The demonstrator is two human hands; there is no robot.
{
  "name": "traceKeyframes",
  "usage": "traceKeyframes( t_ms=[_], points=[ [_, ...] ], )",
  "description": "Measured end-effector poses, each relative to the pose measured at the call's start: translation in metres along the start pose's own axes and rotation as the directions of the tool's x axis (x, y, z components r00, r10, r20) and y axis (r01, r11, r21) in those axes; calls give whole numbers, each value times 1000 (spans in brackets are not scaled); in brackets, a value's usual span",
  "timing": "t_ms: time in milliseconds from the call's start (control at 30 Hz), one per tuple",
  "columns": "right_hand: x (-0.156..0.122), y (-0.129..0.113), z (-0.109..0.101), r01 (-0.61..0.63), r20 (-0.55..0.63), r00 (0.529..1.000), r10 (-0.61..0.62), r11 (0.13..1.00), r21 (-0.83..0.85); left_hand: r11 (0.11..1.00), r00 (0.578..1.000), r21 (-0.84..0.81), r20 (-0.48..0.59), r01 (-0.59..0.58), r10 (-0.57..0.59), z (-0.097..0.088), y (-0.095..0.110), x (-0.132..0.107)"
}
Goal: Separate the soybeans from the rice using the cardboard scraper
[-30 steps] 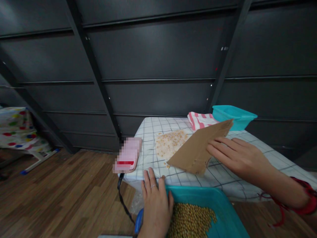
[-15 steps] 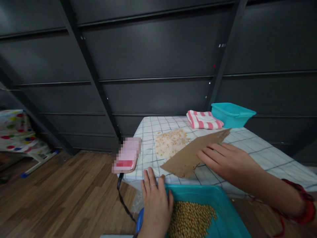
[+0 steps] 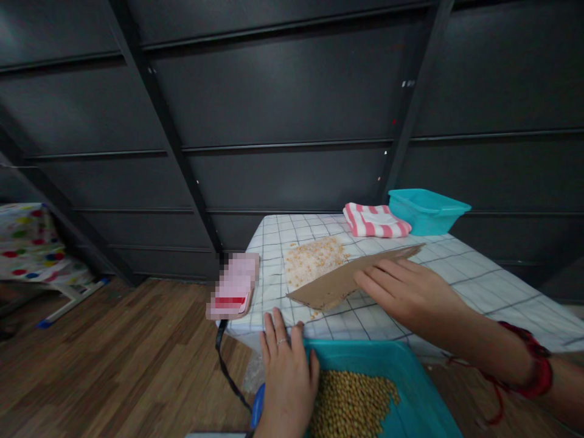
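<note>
Gently hold the flat brown cardboard sheet low along the white checked-cloth bench, beside the pale grain pile; your right hand is clamped on it, your left hand, fingers spread, steadying the teal plastic tub.

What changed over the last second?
Right hand moved left, keeping hold of the cardboard, which is now further left, its far end lower in view and clear of the striped cloth. Unchanged: left hand at the edge of the teal tub.
</note>
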State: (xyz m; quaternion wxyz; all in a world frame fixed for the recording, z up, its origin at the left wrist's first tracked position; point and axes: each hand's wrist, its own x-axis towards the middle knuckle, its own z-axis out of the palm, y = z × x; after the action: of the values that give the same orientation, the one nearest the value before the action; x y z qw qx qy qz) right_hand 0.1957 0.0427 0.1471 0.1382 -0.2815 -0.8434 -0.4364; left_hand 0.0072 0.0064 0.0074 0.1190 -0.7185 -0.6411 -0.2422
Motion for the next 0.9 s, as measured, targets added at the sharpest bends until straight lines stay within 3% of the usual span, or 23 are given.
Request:
traceKeyframes(
  t_ms=[367,600,900],
  points=[
    [-11,-9,-10,27,63,998,-28,1000,13,1000,1000,-22,23,20,-19,2,-4,-2],
    [-16,-2,-22,7,29,1000,-7,1000,-2,1000,999,-23,54,-2,4,3,-8,-3],
    [-9,2,-3,5,17,1000,-5,1000,-23,1000,1000,-25,18,9,-8,2,-4,-2]
  ],
)
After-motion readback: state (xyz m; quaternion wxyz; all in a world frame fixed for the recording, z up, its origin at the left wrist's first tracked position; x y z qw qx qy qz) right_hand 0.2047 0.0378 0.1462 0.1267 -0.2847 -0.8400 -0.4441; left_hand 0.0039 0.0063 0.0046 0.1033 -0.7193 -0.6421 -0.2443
